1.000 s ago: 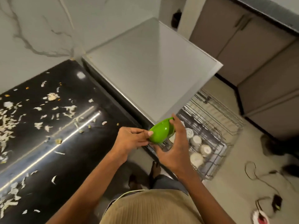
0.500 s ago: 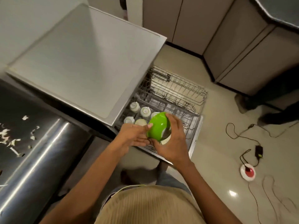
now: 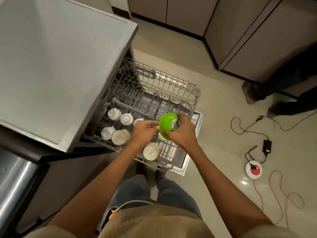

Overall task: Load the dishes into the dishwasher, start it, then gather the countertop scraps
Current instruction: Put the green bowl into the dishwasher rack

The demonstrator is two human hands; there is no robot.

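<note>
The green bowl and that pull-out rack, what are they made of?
The green bowl, held in the right hand, looks like glossy plastic: its colour is bright and even, with a soft sheen. The rack looks like thin grey coated metal wire, an open grid.

A home kitchen is shown. A dishwasher rack (image 3: 154,93) of grey wire is pulled out over the open door (image 3: 197,117), and white cups (image 3: 127,119) are set upside down in it. A grey worktop (image 3: 56,66) is seen above the machine, and a polished steel surface (image 3: 15,182) lies at the lower left. Plain grey cabinets (image 3: 185,12) with dark plinths are ranged along a beige tiled floor (image 3: 214,83), across which loose cables (image 3: 248,127) are trailed.
</note>
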